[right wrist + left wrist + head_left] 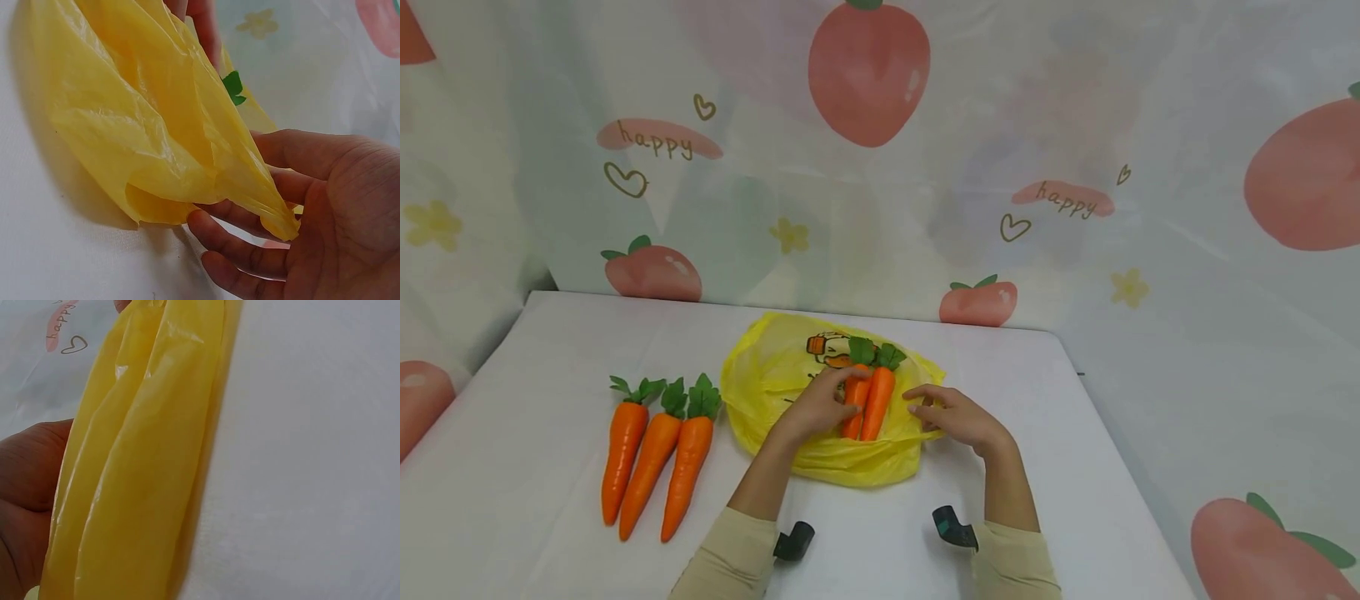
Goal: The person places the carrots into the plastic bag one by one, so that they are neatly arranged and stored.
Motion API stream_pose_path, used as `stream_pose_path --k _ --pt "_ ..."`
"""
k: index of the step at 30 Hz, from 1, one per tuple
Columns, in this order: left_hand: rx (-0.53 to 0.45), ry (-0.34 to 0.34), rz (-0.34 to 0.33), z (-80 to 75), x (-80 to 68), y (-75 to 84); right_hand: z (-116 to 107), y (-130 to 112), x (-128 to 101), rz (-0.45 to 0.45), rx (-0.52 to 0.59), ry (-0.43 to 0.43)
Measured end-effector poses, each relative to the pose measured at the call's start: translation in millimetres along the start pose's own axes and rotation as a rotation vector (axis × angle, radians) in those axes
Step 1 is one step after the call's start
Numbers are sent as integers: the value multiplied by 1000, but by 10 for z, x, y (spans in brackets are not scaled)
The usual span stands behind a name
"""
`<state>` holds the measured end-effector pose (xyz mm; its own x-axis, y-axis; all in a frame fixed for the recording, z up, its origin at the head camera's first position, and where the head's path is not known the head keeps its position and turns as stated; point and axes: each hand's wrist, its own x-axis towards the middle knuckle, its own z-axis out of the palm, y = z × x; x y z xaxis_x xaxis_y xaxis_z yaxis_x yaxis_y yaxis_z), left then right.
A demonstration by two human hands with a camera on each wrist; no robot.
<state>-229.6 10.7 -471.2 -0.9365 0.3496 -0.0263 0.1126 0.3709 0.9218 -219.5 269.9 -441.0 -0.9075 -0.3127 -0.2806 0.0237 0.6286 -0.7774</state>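
Observation:
A yellow plastic bag (760, 400) lies open on its side, with two orange carrots at its mouth, the right carrot (878, 403) beside the left carrot (852, 398). My left hand (822, 403) reaches over the near rim and grips the left carrot between thumb and fingers. In the left wrist view, a fold of the bag hides most of that hand. My right hand (958, 415) is at the bag's right edge, its fingers bent around a gathered handle (281, 222). Thumb and index finger stand apart. A green leaf (234, 86) shows past the bag in the right wrist view.
Three more carrots lie side by side left of the bag: the left carrot (623, 454), middle carrot (651, 475) and right carrot (688, 475). A white-covered table (850, 542) carries everything. Behind it hangs a patterned curtain (880, 217).

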Motion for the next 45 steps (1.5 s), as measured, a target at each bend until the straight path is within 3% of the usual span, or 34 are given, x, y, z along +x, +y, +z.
stream_pose_path --k 6,16,35,45 --pt "12 -28 -15 -23 -12 27 -7 2 7 8 -1 0" --pt "-37 6 -34 -23 0 -2 -4 -3 11 8 6 7" --pt "-11 -15 17 -14 13 -23 -3 -4 6 15 10 12" --pt "-2 -17 9 -3 -16 -60 21 -19 -12 27 19 7"
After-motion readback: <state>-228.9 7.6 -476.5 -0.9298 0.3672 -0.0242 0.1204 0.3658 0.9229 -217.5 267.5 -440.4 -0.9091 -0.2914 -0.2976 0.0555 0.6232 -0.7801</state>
